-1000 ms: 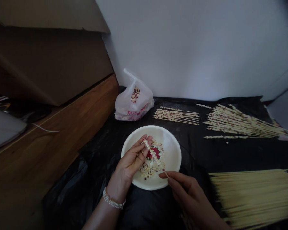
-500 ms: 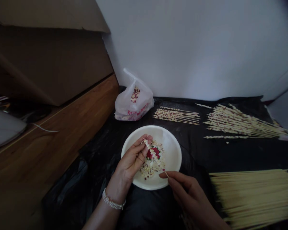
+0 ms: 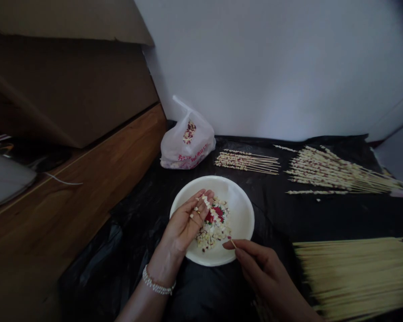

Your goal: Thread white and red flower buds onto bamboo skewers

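My left hand (image 3: pixel 186 220) is palm up over the white bowl (image 3: pixel 243 197), its fingers stretched out and a few small pale pieces (image 3: pixel 195 209) lying loose on them. A bamboo skewer (image 3: pixel 233 243), threaded with pale, reddish-edged pieces, slants across the bowl, its far end by my left fingertips. My right hand (image 3: pixel 260 264) pinches its near end between thumb and fingers, at the bowl's near right rim. Under the skewer, a heap of similar cut pieces (image 3: pixel 210 237) partly covers a red and green pattern on the bowl's bottom. What these pieces are, I cannot tell.
Behind the bowl stands a white plastic bag (image 3: pixel 188 150) with similar pieces. Threaded skewers lie in a small group (image 3: pixel 245 162) and a larger pile (image 3: pixel 332 172). Bare skewers (image 3: pixel 356 273) lie front right on black plastic sheeting (image 3: pixel 127 228). A cardboard box (image 3: pixel 70 85) stands left.
The thumb and fingers of my left hand have spread from a pinch near the skewer's far end, showing loose pieces on the fingers. My right hand and the skewer have hardly moved.
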Tool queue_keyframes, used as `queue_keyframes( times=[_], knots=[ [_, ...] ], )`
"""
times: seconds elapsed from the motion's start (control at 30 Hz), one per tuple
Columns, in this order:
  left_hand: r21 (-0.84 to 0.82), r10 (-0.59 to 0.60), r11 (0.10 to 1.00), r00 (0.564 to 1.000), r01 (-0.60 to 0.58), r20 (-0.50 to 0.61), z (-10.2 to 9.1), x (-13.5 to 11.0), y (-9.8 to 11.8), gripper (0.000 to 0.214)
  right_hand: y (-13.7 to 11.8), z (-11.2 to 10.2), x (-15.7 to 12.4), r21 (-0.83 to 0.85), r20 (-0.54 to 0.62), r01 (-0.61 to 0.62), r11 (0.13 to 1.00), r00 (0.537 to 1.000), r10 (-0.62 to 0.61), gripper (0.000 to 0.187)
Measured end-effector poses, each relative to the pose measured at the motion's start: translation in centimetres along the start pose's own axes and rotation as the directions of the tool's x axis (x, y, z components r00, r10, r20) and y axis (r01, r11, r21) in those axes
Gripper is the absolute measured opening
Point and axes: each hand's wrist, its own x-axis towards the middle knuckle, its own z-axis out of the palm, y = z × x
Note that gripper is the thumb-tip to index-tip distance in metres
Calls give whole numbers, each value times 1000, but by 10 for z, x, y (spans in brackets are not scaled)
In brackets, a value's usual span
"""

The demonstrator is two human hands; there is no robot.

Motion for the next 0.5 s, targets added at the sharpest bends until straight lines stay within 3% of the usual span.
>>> queue_keyframes(
  times=[0.5],
  knots=[
    [69,119,991,992,-115,-46,0,-4,-4,36,6,0,-1,-10,9,-22,1000,1000,22,34]
  ],
)
